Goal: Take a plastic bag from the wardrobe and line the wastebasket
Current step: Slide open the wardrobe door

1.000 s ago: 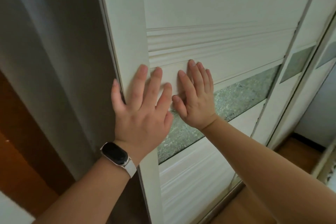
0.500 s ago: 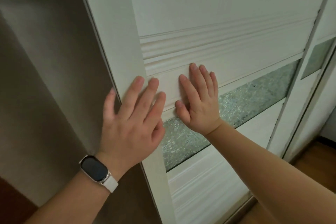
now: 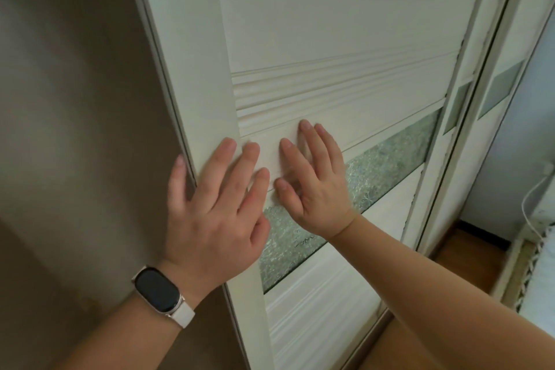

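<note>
A white sliding wardrobe door (image 3: 330, 39) with moulded ridges and a band of crackled glass (image 3: 387, 159) fills the view. My left hand (image 3: 216, 207), with a watch on its wrist, lies flat on the door's left stile, its thumb hooked over the edge. Just to its right, my right hand (image 3: 315, 186) presses flat on the panel above the glass. Both hands have fingers spread and hold nothing. No plastic bag or wastebasket is in view, and the wardrobe's inside is hidden.
A brownish wall (image 3: 75, 129) stands left of the door. Further door panels (image 3: 495, 84) run to the right. Wooden floor (image 3: 468, 252) shows at lower right, beside white furniture with a white cable (image 3: 537, 189).
Both hands stay flat on the door. The door's left edge and the hands have shifted rightward in view, showing more wall on the left.
</note>
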`<state>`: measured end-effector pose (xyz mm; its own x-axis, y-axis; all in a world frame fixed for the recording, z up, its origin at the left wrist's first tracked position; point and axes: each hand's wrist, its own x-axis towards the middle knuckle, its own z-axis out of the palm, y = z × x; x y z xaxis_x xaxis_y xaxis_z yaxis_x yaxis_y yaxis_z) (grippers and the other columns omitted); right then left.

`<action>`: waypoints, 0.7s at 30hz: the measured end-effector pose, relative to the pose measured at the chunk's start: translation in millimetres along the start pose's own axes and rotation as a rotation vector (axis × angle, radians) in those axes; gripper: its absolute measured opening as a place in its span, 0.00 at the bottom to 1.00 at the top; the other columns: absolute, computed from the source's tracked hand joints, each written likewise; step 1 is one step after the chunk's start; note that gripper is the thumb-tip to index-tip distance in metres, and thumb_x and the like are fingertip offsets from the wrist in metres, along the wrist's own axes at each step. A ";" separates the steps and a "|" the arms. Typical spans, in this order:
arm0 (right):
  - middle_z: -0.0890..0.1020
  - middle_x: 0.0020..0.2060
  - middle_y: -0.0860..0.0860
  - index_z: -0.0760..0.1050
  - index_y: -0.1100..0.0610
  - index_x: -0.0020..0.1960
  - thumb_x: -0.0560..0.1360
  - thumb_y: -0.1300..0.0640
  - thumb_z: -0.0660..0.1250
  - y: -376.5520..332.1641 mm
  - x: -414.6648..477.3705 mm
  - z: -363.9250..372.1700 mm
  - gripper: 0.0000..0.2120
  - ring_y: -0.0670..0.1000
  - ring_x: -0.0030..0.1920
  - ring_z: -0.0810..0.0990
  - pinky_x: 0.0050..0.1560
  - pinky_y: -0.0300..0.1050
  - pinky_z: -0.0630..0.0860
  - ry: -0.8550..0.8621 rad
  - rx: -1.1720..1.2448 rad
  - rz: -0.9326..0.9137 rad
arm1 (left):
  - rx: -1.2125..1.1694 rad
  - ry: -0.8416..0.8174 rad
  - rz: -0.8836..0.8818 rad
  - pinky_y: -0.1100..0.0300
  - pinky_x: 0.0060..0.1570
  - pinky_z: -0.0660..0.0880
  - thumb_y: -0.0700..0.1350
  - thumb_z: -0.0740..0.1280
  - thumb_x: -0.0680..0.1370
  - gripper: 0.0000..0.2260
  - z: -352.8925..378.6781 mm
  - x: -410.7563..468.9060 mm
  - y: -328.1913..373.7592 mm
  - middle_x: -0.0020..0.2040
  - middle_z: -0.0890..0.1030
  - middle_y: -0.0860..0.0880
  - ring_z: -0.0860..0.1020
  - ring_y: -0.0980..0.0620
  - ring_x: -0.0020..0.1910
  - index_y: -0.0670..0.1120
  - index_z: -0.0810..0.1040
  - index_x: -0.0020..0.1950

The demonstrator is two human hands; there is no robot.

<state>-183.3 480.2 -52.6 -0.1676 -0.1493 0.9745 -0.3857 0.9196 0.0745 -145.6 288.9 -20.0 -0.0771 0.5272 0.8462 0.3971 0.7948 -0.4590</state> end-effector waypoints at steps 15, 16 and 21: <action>0.66 0.68 0.69 0.64 0.60 0.70 0.80 0.47 0.54 93.7 -13.1 9.4 0.23 0.72 0.69 0.66 0.65 0.71 0.64 0.068 0.044 0.101 | -0.078 0.045 -0.015 0.36 0.66 0.60 0.48 0.63 0.73 0.15 69.5 58.9 69.8 0.67 0.75 0.45 0.66 0.45 0.71 0.46 0.82 0.55; 0.66 0.68 0.68 0.64 0.59 0.70 0.80 0.46 0.53 100.4 -14.1 8.5 0.23 0.72 0.69 0.65 0.65 0.71 0.64 0.071 0.040 0.100 | -0.083 0.046 -0.016 0.36 0.66 0.60 0.48 0.63 0.73 0.15 74.0 63.1 74.9 0.67 0.75 0.45 0.66 0.45 0.71 0.46 0.82 0.56; 0.67 0.68 0.68 0.65 0.58 0.70 0.80 0.45 0.52 133.2 -17.8 6.3 0.23 0.71 0.69 0.66 0.65 0.70 0.65 0.074 0.003 0.097 | -0.109 0.047 -0.024 0.37 0.66 0.60 0.48 0.62 0.75 0.14 94.8 81.8 98.1 0.66 0.76 0.46 0.66 0.45 0.71 0.45 0.82 0.55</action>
<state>-237.4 603.0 -61.4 -0.1364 -0.0322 0.9901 -0.3734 0.9274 -0.0213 -199.7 438.5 -21.5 -0.0460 0.4914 0.8697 0.4929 0.7684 -0.4082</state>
